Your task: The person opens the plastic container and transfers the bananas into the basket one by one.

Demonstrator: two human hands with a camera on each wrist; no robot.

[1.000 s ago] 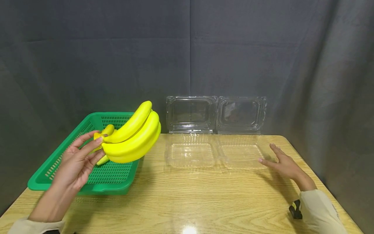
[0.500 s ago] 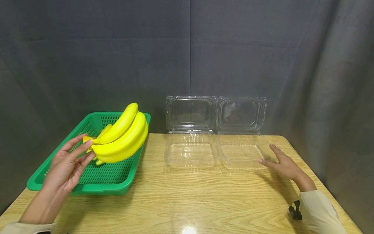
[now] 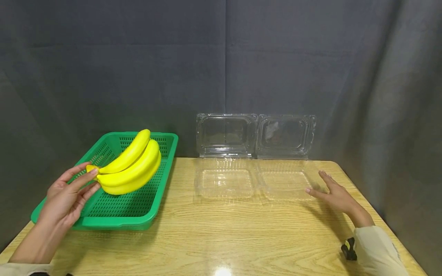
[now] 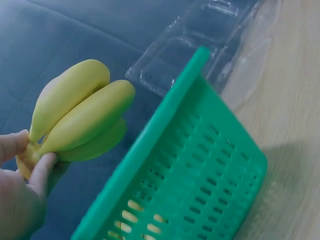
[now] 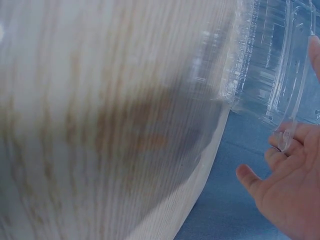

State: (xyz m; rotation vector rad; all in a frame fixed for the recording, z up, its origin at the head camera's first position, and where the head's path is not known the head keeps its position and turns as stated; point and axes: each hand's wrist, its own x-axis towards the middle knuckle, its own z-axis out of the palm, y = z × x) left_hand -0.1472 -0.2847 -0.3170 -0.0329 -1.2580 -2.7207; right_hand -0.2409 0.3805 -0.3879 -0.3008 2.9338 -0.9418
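Observation:
My left hand (image 3: 65,197) pinches a bunch of yellow bananas (image 3: 132,170) by its stem end, over the green perforated basket (image 3: 114,221) on the table's left. In the left wrist view the bunch (image 4: 85,115) hangs above the basket's rim (image 4: 145,135), tips pointing away from the hand. Yellow shows through the basket's holes there; from the head the bunch covers what lies inside. On the right, my right hand (image 3: 336,197) has its fingers extended, holding nothing, beside a clear plastic clamshell box (image 3: 284,182). Whether it touches the box is unclear.
A second clear clamshell box (image 3: 226,182) stands directly left of the first. Both have their lids (image 3: 224,134) raised at the back. Behind the wooden table (image 3: 214,230) hangs a dark grey curtain (image 3: 221,69), which also runs along both sides.
My left hand has moved left and slightly lower with the banana bunch, bringing it from the basket's right edge to over its middle. My right hand has stayed in place.

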